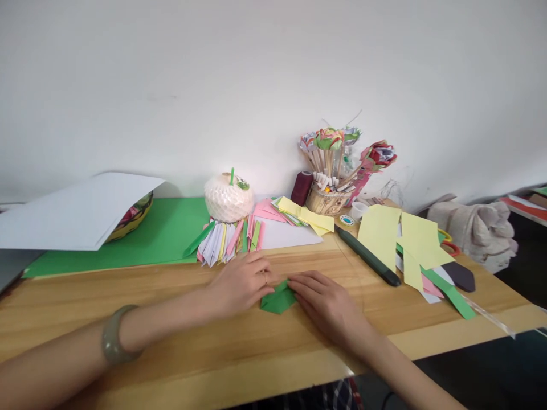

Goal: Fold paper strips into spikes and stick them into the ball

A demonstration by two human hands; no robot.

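Observation:
A small piece of green paper (278, 300), folded with angled edges, lies on the wooden table between my two hands. My left hand (243, 283) has its fingers curled at the paper's upper left, with the thumb against it; a ring and a bangle show on this arm. From the other side, my right hand (328, 303) keeps its fingers together and presses the paper's right edge. Just beyond my left hand, a bunch of folded paper strips (224, 239) in white, pink, yellow and green lies under a white textured round object (228, 197) with a green straw-like stick.
Paper flowers on sticks (329, 139) stand in a basket (325, 200) beside a dark red thread spool (302, 188). A dark green cutter-like tool (367, 256) and yellow paper pieces (380, 234) lie at right. White sheets (77, 210) rest over a basket at left.

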